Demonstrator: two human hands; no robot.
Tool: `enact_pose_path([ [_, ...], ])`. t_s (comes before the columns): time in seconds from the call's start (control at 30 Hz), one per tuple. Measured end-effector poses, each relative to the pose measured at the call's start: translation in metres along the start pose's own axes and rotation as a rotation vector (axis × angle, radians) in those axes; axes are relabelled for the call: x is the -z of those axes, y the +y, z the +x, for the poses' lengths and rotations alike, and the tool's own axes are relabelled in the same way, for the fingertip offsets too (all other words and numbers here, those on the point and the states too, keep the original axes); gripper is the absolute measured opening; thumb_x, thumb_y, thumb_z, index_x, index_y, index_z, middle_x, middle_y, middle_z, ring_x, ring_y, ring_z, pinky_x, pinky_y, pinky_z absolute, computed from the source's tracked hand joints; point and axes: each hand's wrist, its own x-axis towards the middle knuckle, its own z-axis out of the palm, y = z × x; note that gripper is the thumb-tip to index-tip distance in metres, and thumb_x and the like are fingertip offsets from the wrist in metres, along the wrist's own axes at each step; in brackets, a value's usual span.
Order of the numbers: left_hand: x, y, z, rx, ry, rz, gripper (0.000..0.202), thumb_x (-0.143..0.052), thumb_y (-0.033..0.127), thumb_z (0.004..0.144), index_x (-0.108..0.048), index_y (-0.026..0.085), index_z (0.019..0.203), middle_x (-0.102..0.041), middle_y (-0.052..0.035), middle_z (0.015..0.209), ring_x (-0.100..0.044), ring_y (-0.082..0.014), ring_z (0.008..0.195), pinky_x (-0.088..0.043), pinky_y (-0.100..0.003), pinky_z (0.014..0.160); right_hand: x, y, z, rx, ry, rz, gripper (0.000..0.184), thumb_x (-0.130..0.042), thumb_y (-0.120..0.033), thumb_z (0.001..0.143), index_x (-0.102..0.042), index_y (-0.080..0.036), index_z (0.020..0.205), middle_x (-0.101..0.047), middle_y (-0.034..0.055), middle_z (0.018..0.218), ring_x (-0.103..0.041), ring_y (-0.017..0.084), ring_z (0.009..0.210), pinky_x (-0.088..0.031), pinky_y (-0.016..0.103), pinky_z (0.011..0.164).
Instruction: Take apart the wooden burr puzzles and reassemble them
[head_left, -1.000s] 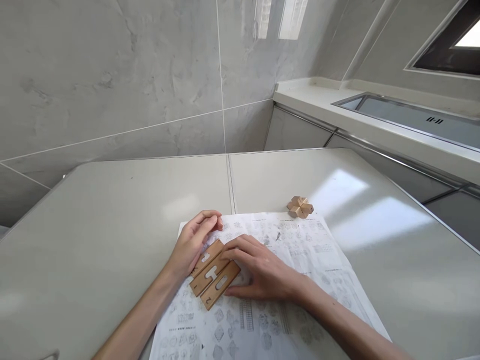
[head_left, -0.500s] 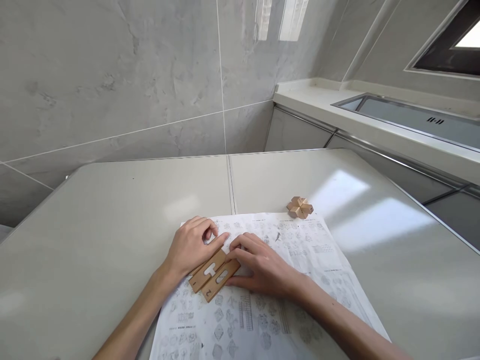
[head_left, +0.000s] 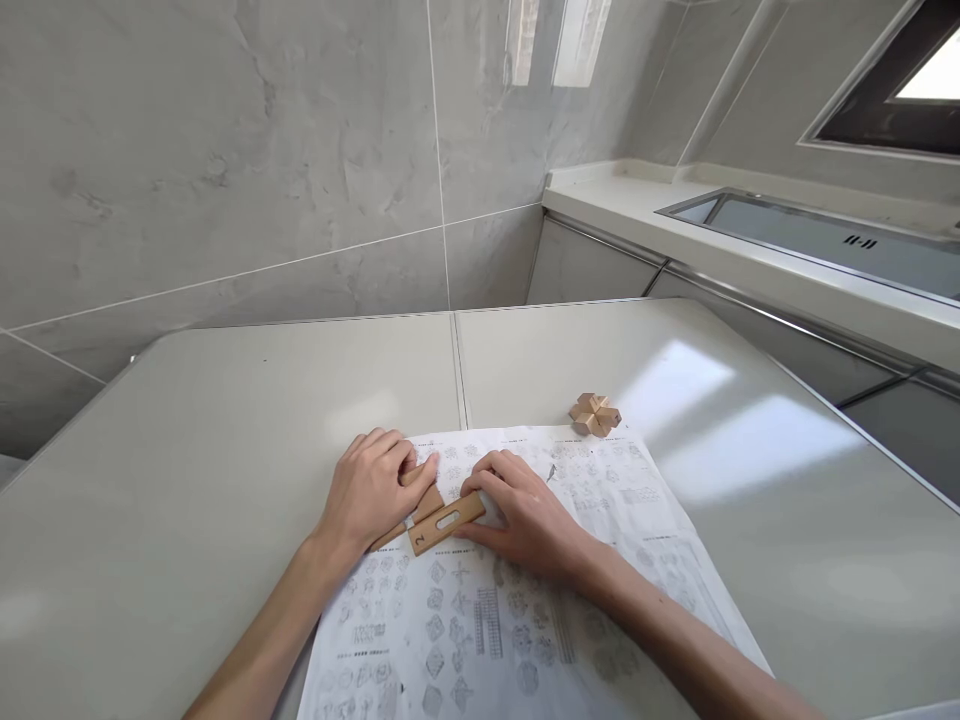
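My right hand pinches the right end of a flat wooden puzzle piece, which has an oval slot and the number 2 on it. My left hand is closed over other flat wooden pieces, mostly hidden by its fingers and thumb. Piece 2 lies across the near side of those pieces, close against them. Beneath both hands is a large printed sheet with rows of small shape drawings.
An assembled star-shaped wooden puzzle sits at the sheet's far right edge. The pale table has a seam running away from me. Behind are a grey tiled wall and a white counter with an inset sink area.
Piece 2 has turned flatter and moved up slightly with my right hand. My left hand has shifted a little left and now covers more of the piece marked 1.
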Motion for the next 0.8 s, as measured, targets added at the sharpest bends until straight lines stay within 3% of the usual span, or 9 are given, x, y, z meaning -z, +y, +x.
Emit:
enact_pose_path([
  [0.23,-0.001,0.003,-0.003,0.152,0.003,-0.036,0.050,-0.051,0.051,0.100,-0.040,0.020,0.062,-0.054,0.0034,0.055,-0.047,-0.0126,0.052,-0.032,-0.028,0.055,0.004,-0.003,0.001,-0.050,-0.065,0.009,0.036,-0.090,-0.027,0.078,-0.061,-0.022,0.097,-0.065,0.0049,0.101,-0.059,0.023,0.092,-0.052,0.037,0.079],
  [0.43,0.000,0.013,-0.003,0.276,0.017,-0.243,0.048,-0.049,0.054,0.101,-0.044,0.022,0.065,-0.049,0.0058,0.049,-0.042,-0.0113,0.045,-0.034,-0.026,0.054,0.006,-0.002,0.002,0.001,-0.100,-0.008,0.035,-0.090,-0.034,0.078,-0.061,-0.021,0.092,-0.065,0.0043,0.097,-0.057,0.021,0.090,-0.048,0.036,0.080],
  [0.63,0.003,0.025,0.000,0.384,0.093,-0.473,0.052,-0.052,0.053,0.101,-0.038,0.022,0.061,-0.036,0.0056,0.048,-0.032,-0.0112,0.045,-0.030,-0.027,0.049,0.005,-0.005,0.001,0.128,-0.196,0.016,0.025,-0.080,-0.035,0.090,-0.061,-0.021,0.081,-0.063,0.0008,0.080,-0.054,0.019,0.080,-0.046,0.034,0.076],
  [0.73,0.005,0.030,0.001,0.484,0.132,-0.632,0.055,-0.049,0.055,0.102,-0.036,0.021,0.060,-0.036,0.0044,0.048,-0.033,-0.0113,0.045,-0.029,-0.027,0.048,0.005,-0.007,0.001,0.195,-0.180,0.061,0.021,-0.074,-0.036,0.096,-0.065,-0.021,0.086,-0.069,0.0031,0.090,-0.058,0.019,0.086,-0.049,0.034,0.080],
  [0.8,0.007,0.031,0.001,0.559,0.143,-0.736,0.057,-0.046,0.057,0.103,-0.037,0.021,0.059,-0.038,0.0036,0.047,-0.037,-0.0114,0.045,-0.033,-0.026,0.047,0.006,-0.010,0.001,0.242,-0.164,0.086,0.019,-0.072,-0.038,0.098,-0.068,-0.021,0.090,-0.074,0.0051,0.110,-0.063,0.020,0.099,-0.050,0.036,0.088],
])
